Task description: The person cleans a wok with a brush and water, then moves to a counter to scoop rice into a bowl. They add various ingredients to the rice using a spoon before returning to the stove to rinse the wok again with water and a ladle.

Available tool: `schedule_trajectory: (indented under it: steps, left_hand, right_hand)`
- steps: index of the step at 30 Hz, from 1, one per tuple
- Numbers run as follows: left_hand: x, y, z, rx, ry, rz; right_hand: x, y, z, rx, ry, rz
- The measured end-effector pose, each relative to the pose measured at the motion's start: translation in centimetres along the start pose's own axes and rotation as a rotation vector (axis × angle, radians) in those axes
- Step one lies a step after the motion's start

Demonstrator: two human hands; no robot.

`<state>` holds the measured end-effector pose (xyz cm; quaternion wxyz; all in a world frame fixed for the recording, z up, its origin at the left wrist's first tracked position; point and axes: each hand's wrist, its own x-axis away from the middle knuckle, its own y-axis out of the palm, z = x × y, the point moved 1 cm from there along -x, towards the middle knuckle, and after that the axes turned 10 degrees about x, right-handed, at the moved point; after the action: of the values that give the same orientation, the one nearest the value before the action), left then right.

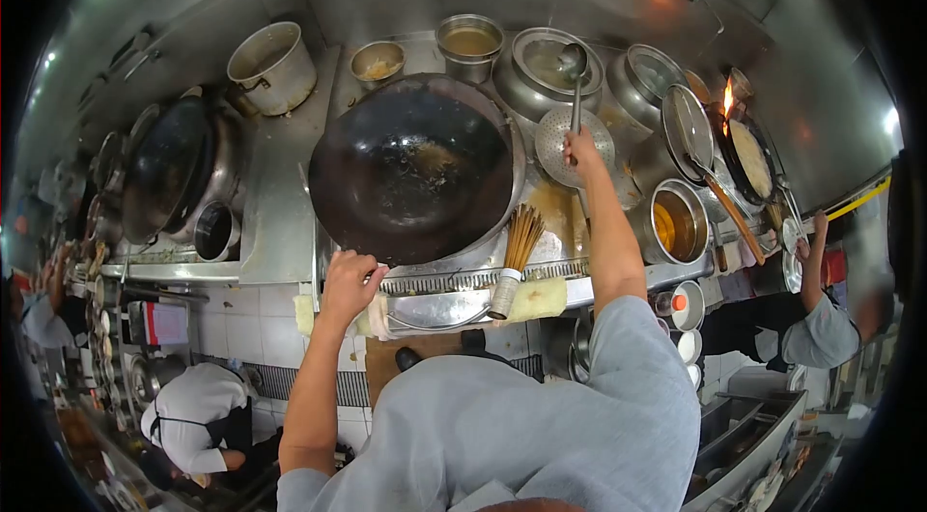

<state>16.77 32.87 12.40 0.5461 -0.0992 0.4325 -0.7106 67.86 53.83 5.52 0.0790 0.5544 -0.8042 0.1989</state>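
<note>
A large dark wok (386, 193) sits on the stove in front of me, wet inside with a small patch of brownish residue or liquid. My left hand (350, 288) is closed at its near rim, beside a bit of pale cloth. My right hand (582, 150) grips the handle of a ladle (573, 60), whose bowl is over a metal pot of water (529, 56). Under that hand lies a round perforated skimmer (553, 147). Between my arms, a bamboo wok brush (522, 240) rests at the stove's front edge.
Behind the wok stand a bowl with shredded food (378, 62) and a pot of cloudy liquid (470, 37). A pot of amber oil (679, 222) is at right, near a flaming pan (750, 159) and a co-worker (821, 333). Another person (200, 406) bends at lower left.
</note>
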Motion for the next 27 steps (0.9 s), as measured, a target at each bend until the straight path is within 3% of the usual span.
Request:
schedule_trajectory:
  steps: [4, 8, 17, 20, 23, 27]
  left_hand:
    - [0.1, 0.5, 0.7, -0.022, 0.015, 0.005]
    - [-1.2, 1.5, 0.7, -0.049, 0.045, -0.009]
    - [-3.7, 5.6, -2.8, -0.032, 0.05, -0.019]
    - [-4.2, 6.6, -3.1, -0.06, 0.043, -0.027]
    - [-4.1, 8.4, -4.3, -0.072, 0.052, -0.003]
    - [-4.5, 10.6, -4.2, -0.053, 0.002, -0.015]
  right_hand:
    - [1.4, -0.2, -0.4, -1.218, 0.166, -0.695]
    - [6.7, -0.2, -2.3, -1.474, 0.161, -0.723]
    - [20.1, -3.5, 0.9, -1.254, 0.333, -0.661]
    - [25.4, -3.5, 2.8, -1.012, 0.299, -0.44]
    - [28.6, -4.0, 4.4, -1.001, 0.257, -0.517]
    - [34.7, -3.1, 0.9, -0.981, 0.22, -0.503]
